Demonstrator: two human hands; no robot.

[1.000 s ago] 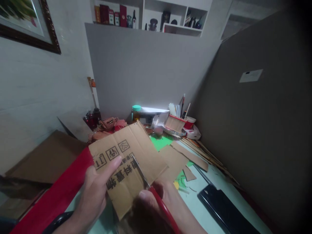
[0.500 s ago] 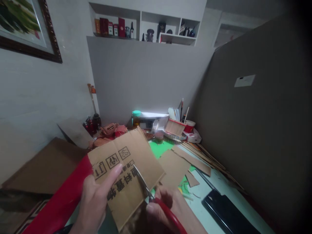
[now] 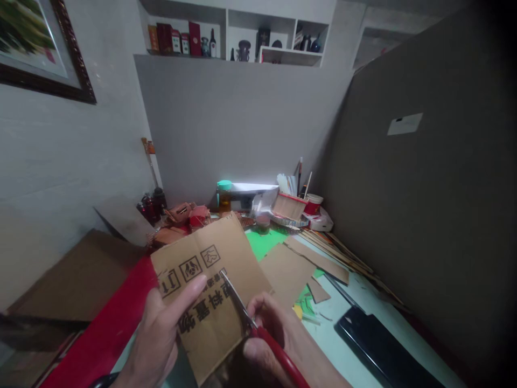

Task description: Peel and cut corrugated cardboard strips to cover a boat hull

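Observation:
A tilted sheet of brown cardboard point(image 3: 226, 337) with black printed symbols and characters is in front of me. My left hand point(image 3: 157, 334) grips its left side, the thumb lying across the printed face and the other fingers hidden behind. In my right hand point(image 3: 278, 339) is a pair of scissors point(image 3: 274, 350) with red handles. One metal blade lies over the cardboard's printed face, pointing up and left; the other blade is hidden, apparently beneath the sheet. The right hand's fingers are beside the cardboard's right edge.
Cut cardboard pieces point(image 3: 288, 269) lie on the pale table point(image 3: 331, 345) by a green sheet point(image 3: 264, 242). A black case-like object point(image 3: 375, 345) is at right. Wooden strips point(image 3: 339, 253) run along the grey partition point(image 3: 404, 205). Brown-red items point(image 3: 181, 215) and a teal-lidded jar point(image 3: 224, 196) stand behind.
The right hand and scissors have moved farther into the cardboard, the fingers now lying over its right edge. The cardboard has shifted slightly right. The view has tilted a little.

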